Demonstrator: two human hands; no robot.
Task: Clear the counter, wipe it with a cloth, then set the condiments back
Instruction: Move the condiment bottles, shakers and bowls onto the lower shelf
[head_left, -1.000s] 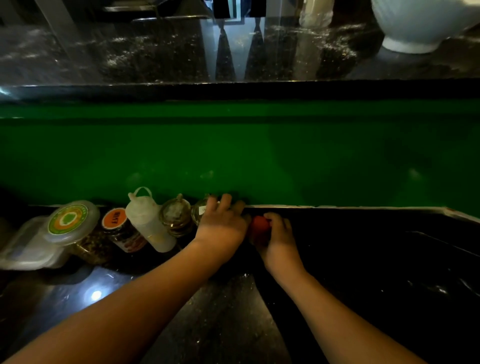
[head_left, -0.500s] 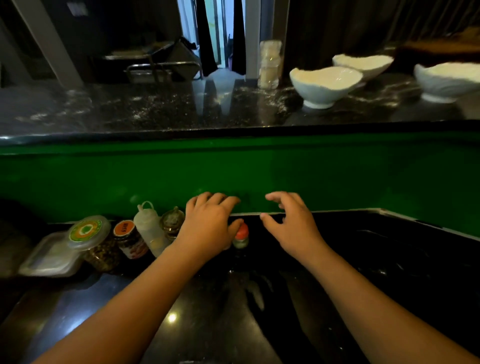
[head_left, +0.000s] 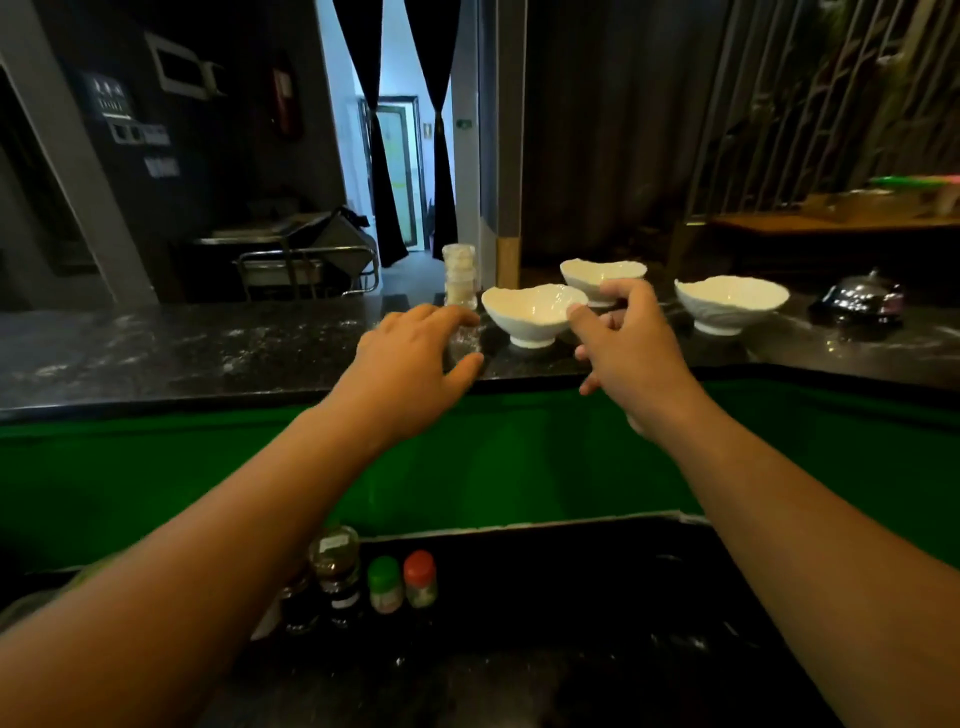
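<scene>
Both hands raised from condiment jars (head_left: 384, 584), left hand (head_left: 410, 369), right hand (head_left: 631, 353), fingers spread, empty.

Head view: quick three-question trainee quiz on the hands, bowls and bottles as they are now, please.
1. True or false: the left hand holds a cloth.
2. How many white bowls stand on the upper counter? A two, B three, C five.
3. Fill in: beside the green-capped bottle, the other small bottle has a ____ cap.
Key: 1 false; 2 B; 3 red.
</scene>
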